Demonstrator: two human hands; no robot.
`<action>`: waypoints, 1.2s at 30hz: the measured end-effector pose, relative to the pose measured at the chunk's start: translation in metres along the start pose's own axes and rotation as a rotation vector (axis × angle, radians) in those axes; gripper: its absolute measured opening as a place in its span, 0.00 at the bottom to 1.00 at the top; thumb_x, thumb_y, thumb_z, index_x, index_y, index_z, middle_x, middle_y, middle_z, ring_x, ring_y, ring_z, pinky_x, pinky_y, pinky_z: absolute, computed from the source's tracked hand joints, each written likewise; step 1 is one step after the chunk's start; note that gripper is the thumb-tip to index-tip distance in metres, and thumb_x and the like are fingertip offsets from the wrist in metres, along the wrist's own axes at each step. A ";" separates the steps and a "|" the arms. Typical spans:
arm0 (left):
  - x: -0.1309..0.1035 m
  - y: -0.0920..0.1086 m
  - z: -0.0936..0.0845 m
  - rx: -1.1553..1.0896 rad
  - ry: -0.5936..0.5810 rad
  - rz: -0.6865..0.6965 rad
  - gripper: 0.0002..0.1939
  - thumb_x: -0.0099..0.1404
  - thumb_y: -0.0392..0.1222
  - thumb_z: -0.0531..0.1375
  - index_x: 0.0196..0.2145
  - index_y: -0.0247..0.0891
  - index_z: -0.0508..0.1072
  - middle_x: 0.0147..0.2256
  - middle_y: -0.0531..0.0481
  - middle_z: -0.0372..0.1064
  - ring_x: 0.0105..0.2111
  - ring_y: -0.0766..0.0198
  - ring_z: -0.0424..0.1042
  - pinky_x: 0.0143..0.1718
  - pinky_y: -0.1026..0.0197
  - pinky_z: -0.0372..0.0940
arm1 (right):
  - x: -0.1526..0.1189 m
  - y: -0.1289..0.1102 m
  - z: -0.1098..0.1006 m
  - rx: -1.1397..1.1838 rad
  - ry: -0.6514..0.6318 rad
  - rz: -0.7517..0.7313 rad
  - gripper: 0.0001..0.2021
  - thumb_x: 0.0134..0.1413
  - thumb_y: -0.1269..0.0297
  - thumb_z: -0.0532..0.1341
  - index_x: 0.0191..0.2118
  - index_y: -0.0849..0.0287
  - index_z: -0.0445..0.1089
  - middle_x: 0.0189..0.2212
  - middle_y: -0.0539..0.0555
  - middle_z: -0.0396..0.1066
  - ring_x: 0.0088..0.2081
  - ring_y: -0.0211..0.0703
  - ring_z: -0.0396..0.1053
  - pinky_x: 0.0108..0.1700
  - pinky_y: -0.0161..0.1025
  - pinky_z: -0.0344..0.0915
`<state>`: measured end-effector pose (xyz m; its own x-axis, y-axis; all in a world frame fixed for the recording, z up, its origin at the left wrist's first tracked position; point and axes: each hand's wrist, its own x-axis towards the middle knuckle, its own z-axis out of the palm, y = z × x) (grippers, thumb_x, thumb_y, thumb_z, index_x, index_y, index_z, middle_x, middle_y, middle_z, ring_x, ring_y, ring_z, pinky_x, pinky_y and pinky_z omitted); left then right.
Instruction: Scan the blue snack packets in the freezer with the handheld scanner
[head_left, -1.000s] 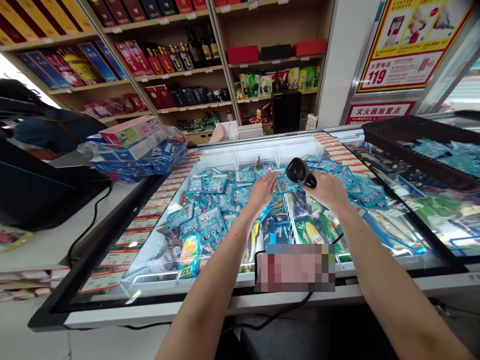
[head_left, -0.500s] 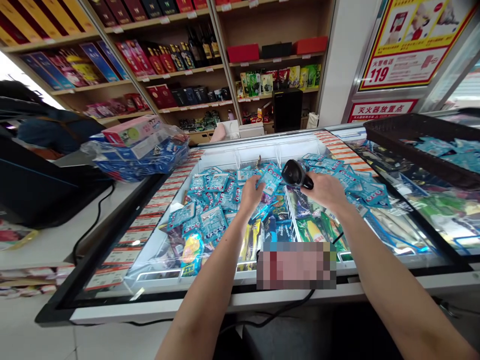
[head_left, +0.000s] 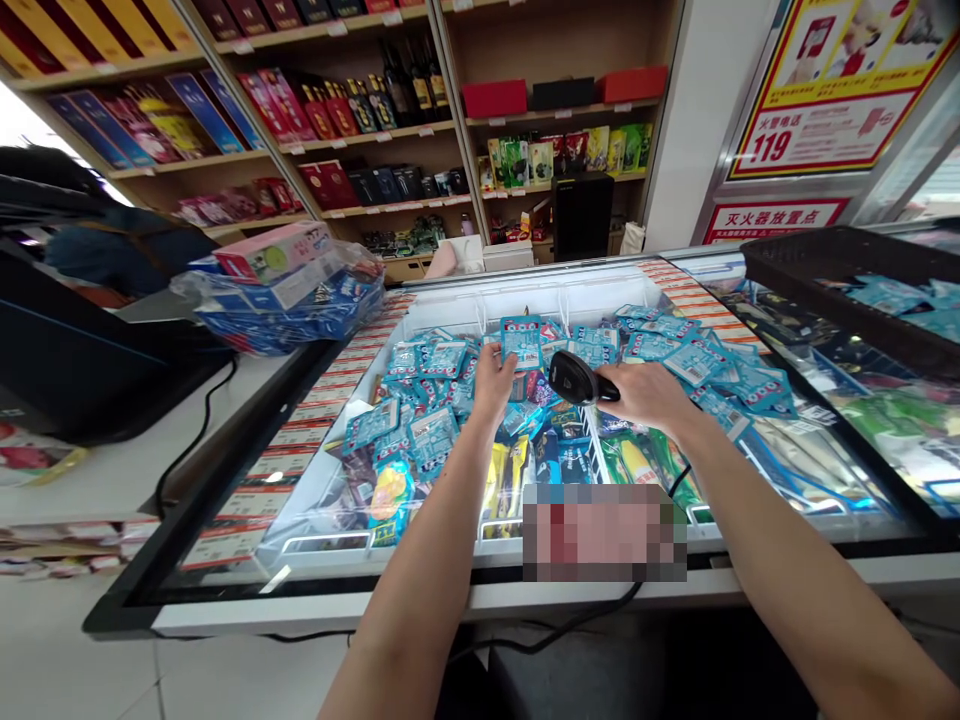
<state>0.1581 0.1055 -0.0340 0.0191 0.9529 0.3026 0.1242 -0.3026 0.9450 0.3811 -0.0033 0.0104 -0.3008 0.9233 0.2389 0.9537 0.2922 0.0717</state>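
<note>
My left hand (head_left: 495,383) pinches a light-blue snack packet (head_left: 523,342) by its left edge and holds it up over the glass-topped display freezer (head_left: 315,600). In my right hand (head_left: 646,396) is a black handheld barcode scanner (head_left: 573,380), its head pointing left toward that packet, a small gap between them. Many similar blue packets (head_left: 435,437) lie in a loose pile left of my left hand. Another heap of blue packets (head_left: 697,360) is spread beyond and right of my right hand. My fingers hide part of the scanner's handle.
A dark tray (head_left: 817,250) with more blue packets stands at the right. At the left are plastic-wrapped boxes (head_left: 285,290) and a black screen-like device (head_left: 67,350). The black cable (head_left: 555,640) hangs along the freezer's front edge. Stocked shelves (head_left: 375,140) stand behind.
The packet in my left hand has turned upright and moved slightly left and up. The scanner has shifted left and down, its head now facing the packet. The view has moved slightly.
</note>
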 end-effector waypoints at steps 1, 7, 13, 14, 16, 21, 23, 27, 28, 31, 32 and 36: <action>0.000 0.000 0.000 -0.018 -0.012 -0.012 0.11 0.59 0.41 0.55 0.39 0.38 0.59 0.34 0.51 0.68 0.35 0.66 0.70 0.36 0.54 0.72 | 0.000 0.000 0.000 0.002 0.003 -0.006 0.15 0.53 0.54 0.54 0.43 0.55 0.68 0.33 0.52 0.74 0.34 0.45 0.70 0.31 0.37 0.56; 0.000 0.000 0.001 -0.087 -0.029 -0.063 0.09 0.60 0.39 0.55 0.39 0.39 0.59 0.38 0.48 0.69 0.39 0.64 0.70 0.38 0.55 0.72 | 0.000 -0.002 0.001 0.013 0.008 -0.018 0.16 0.54 0.53 0.54 0.44 0.54 0.68 0.34 0.51 0.74 0.34 0.45 0.70 0.30 0.37 0.55; 0.000 -0.001 0.002 -0.045 -0.008 -0.054 0.10 0.60 0.39 0.55 0.40 0.39 0.60 0.39 0.48 0.69 0.39 0.63 0.70 0.37 0.55 0.72 | -0.001 -0.004 0.000 0.008 0.017 -0.027 0.17 0.54 0.53 0.54 0.45 0.54 0.67 0.35 0.52 0.74 0.34 0.46 0.71 0.30 0.38 0.55; 0.000 -0.001 0.002 -0.035 -0.007 -0.053 0.10 0.60 0.39 0.54 0.40 0.39 0.60 0.39 0.48 0.69 0.39 0.64 0.70 0.37 0.55 0.72 | -0.001 -0.004 0.000 0.005 0.016 -0.025 0.17 0.54 0.52 0.53 0.45 0.54 0.67 0.35 0.52 0.74 0.34 0.46 0.71 0.30 0.38 0.55; 0.000 -0.002 0.002 -0.029 -0.007 -0.050 0.10 0.61 0.39 0.54 0.41 0.39 0.60 0.40 0.48 0.68 0.39 0.64 0.70 0.37 0.55 0.71 | 0.000 -0.004 0.000 0.004 0.011 -0.023 0.16 0.55 0.52 0.53 0.44 0.54 0.67 0.34 0.52 0.74 0.34 0.46 0.71 0.30 0.38 0.55; 0.001 -0.004 0.000 -0.052 -0.020 -0.037 0.09 0.61 0.40 0.54 0.40 0.39 0.60 0.41 0.47 0.68 0.39 0.64 0.70 0.37 0.55 0.71 | 0.000 -0.005 0.000 0.012 0.016 -0.027 0.16 0.55 0.52 0.53 0.44 0.54 0.67 0.35 0.52 0.74 0.34 0.45 0.70 0.30 0.38 0.54; 0.001 -0.006 0.000 -0.063 -0.020 -0.029 0.10 0.61 0.41 0.55 0.40 0.39 0.60 0.41 0.47 0.68 0.39 0.64 0.70 0.37 0.55 0.71 | 0.000 -0.005 0.000 0.009 0.029 -0.031 0.16 0.55 0.52 0.53 0.44 0.54 0.67 0.35 0.52 0.74 0.34 0.46 0.70 0.30 0.38 0.54; 0.002 -0.009 0.001 -0.096 -0.014 -0.029 0.10 0.60 0.40 0.55 0.39 0.39 0.60 0.37 0.49 0.67 0.36 0.65 0.69 0.36 0.55 0.71 | -0.001 -0.005 0.000 0.008 0.040 -0.046 0.16 0.55 0.52 0.53 0.44 0.54 0.67 0.34 0.51 0.74 0.33 0.45 0.70 0.29 0.38 0.53; 0.003 -0.009 0.001 -0.104 -0.010 -0.029 0.10 0.60 0.40 0.55 0.39 0.39 0.60 0.37 0.49 0.67 0.36 0.65 0.69 0.36 0.55 0.71 | -0.001 -0.005 0.000 0.009 0.041 -0.049 0.16 0.55 0.52 0.53 0.44 0.54 0.67 0.34 0.51 0.74 0.32 0.45 0.70 0.28 0.37 0.53; 0.003 -0.009 0.002 -0.105 -0.001 -0.029 0.09 0.59 0.40 0.55 0.38 0.39 0.60 0.37 0.49 0.67 0.36 0.64 0.69 0.36 0.54 0.71 | -0.001 -0.005 0.000 0.010 0.051 -0.054 0.16 0.55 0.52 0.53 0.43 0.54 0.67 0.33 0.51 0.74 0.32 0.44 0.70 0.28 0.38 0.52; 0.003 -0.009 0.002 -0.101 -0.001 -0.031 0.09 0.59 0.40 0.55 0.38 0.39 0.60 0.38 0.49 0.67 0.36 0.64 0.69 0.36 0.54 0.71 | -0.001 -0.005 0.001 0.010 0.056 -0.056 0.16 0.55 0.52 0.53 0.43 0.54 0.67 0.33 0.51 0.74 0.32 0.44 0.70 0.28 0.38 0.52; 0.002 -0.008 0.001 -0.092 -0.011 -0.041 0.09 0.60 0.40 0.55 0.38 0.39 0.60 0.39 0.48 0.67 0.36 0.64 0.70 0.37 0.54 0.71 | -0.001 -0.004 0.001 0.016 0.066 -0.062 0.16 0.54 0.52 0.53 0.43 0.54 0.67 0.33 0.50 0.74 0.32 0.45 0.70 0.28 0.38 0.52</action>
<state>0.1586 0.1103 -0.0414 0.0265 0.9646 0.2625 0.0335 -0.2633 0.9641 0.3774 -0.0050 0.0089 -0.3581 0.8848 0.2981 0.9328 0.3530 0.0729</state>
